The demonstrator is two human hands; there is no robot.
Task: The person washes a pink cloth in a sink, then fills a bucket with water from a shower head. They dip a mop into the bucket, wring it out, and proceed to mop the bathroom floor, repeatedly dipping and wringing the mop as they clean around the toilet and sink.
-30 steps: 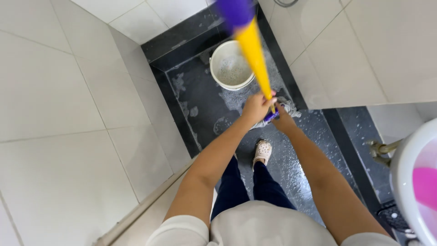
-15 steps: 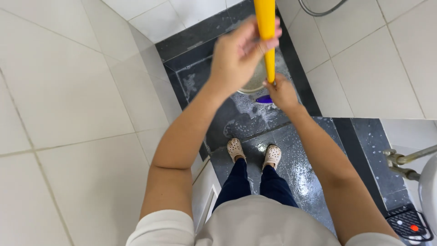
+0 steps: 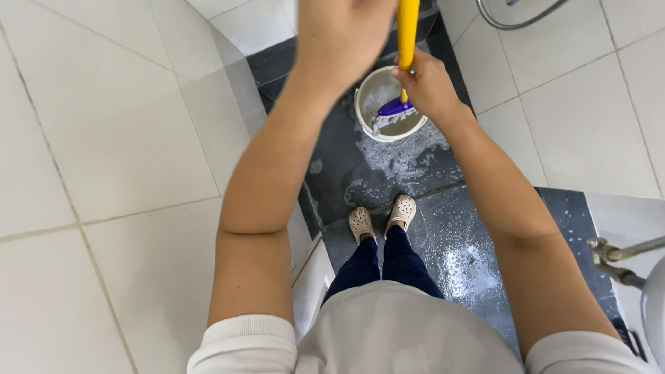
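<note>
Since the earlier frames the purple mop head (image 3: pixel 395 107) has swung off the dark floor into the white bucket (image 3: pixel 365 114), both arms lifted. Right hand (image 3: pixel 426 86) is wrapped tight round the yellow handle (image 3: pixel 407 28) just above the bucket, left hand (image 3: pixel 343 31) closed higher up though its grip is blurred. Risk: glossy dark tile (image 3: pixel 374 166) beside the bucket is sudsy, smooth plastic clogs (image 3: pixel 381 218) could slip, or the light round bucket tip.

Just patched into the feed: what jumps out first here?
Both hands grip a yellow pole at top centre, left hand above right hand. Its purple brush head sits in a white bucket on the wet, soapy dark floor ahead of the person's feet.
</note>
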